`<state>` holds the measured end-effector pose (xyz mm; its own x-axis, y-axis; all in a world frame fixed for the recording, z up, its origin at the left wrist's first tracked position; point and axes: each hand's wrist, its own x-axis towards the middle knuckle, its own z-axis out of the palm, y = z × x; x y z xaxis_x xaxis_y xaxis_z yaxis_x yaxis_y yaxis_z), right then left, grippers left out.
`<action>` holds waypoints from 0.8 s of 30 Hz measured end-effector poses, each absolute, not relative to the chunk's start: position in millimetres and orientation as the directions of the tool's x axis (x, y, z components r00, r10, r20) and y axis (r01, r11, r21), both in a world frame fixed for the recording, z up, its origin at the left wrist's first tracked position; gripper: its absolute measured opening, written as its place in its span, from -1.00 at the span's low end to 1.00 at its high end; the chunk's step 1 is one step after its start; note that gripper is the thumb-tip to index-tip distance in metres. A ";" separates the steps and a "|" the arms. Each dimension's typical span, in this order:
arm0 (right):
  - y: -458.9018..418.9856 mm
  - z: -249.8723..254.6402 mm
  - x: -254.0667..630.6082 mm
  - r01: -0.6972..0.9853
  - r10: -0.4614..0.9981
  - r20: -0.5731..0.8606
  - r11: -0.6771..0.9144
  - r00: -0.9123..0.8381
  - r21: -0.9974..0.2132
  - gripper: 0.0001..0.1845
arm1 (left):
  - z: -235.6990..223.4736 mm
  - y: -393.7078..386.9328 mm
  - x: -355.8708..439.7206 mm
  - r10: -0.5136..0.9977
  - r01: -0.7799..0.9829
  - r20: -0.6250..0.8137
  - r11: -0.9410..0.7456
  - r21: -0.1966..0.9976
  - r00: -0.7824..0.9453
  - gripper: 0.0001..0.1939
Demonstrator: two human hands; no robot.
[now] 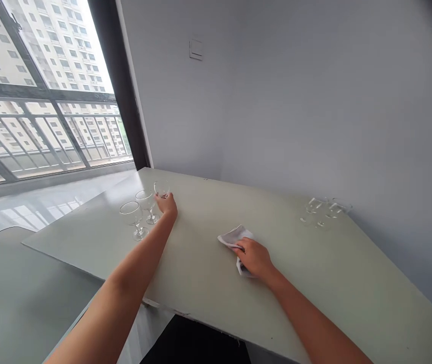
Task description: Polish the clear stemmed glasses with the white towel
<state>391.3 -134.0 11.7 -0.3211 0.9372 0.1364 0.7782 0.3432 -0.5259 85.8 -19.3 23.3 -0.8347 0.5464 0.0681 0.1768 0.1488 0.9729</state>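
My left hand (167, 203) reaches to the far left part of the table and is closed around the lower part of a stemmed wine glass (162, 187). Its stem and foot are hidden by the fingers. Two more clear stemmed glasses stand upright beside it, a nearer wine glass (131, 214) and a middle wine glass (145, 201). Near the table's middle, my right hand (253, 257) grips a folded whitish cloth (234, 235), parts of which stick out on both sides of the fingers. The cloth lies low, at the tabletop.
At the right back of the table (201, 273), several clear glasses (320, 210) are grouped near the wall (314, 101); their exact pose is hard to make out. A window (45, 91) is at the left. A grey surface (22, 293) adjoins the table's left front edge.
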 end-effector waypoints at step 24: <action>-136.5 52.8 403.5 -0.266 0.968 0.174 0.218 0.181 -0.939 -0.77 | 5.2 -98.6 225.0 0.887 0.770 0.414 -0.406 0.492 0.203 -0.38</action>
<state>403.5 -136.5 52.8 0.1814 0.9680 0.1736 -0.2656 0.2182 -0.9391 225.0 -98.6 5.2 0.2033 0.8873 0.4139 0.7702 -0.4059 0.4920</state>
